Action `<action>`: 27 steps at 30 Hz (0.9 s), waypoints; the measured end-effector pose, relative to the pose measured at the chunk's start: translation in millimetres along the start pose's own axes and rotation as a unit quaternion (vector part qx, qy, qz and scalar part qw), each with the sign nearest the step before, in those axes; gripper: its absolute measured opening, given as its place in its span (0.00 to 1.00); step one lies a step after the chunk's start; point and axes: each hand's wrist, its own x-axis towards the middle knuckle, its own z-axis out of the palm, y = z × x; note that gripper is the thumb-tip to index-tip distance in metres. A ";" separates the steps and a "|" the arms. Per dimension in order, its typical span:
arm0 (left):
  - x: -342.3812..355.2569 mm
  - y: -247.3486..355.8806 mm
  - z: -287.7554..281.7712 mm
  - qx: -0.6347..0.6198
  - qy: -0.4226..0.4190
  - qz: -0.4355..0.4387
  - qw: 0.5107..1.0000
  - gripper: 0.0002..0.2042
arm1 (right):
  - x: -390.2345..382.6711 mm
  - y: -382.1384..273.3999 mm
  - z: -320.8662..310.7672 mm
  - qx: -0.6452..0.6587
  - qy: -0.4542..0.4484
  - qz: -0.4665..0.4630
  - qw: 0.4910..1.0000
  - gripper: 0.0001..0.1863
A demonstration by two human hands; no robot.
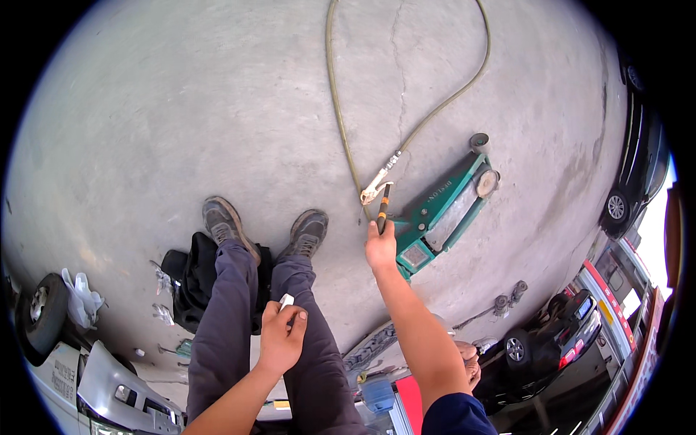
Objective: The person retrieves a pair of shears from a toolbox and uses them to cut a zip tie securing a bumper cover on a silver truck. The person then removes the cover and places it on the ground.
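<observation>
From my remote seat I see both hands well apart over a grey concrete floor (217, 130). The right hand (380, 248) is reaching out, its fingers wrapped around a black-and-orange handle (383, 210) that points away from me; the fist hides the rest, so I cannot tell what kind of tool it is. The left hand (284, 337) is nearer, above the trousers (308, 326), with its fingers and thumb closed on a small white object (287, 299) (too small for me to name).

Just beyond the right fist lies an air blow gun (373, 188), joined to an olive hose (335, 87) that loops toward the far side. The handle's far end overlaps the blow gun in my view, and I cannot tell whether they touch. Right of the fist stands a green floor jack (435, 206), set at a slant, its round saddle (487, 183) on the far right end.

A pair of dark shoes (308, 230) stands left of the jack, toes pointing away. A black cloth item (194, 283) lies beside the left leg. On the near left I make out a wheel with its tyre (45, 308), a white plastic bag (83, 299) just beside it and a silver vehicle (109, 384); black cars (629, 174) stand along the right.
</observation>
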 end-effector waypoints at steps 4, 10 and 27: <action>17.6 -17.8 -10.9 -0.100 0.076 -0.032 0.992 0.19 | -139.5 -74.6 -4.3 -0.075 -0.140 -0.236 0.959 0.21; 29.7 -20.5 -23.0 -0.413 0.037 -0.181 0.892 0.19 | -159.1 -104.3 -17.0 0.028 -0.414 -0.360 0.836 0.19; 8.9 13.5 -22.0 -0.209 0.007 -0.171 0.963 0.11 | 144.8 -148.8 -56.4 -0.689 -0.278 -0.394 0.541 0.12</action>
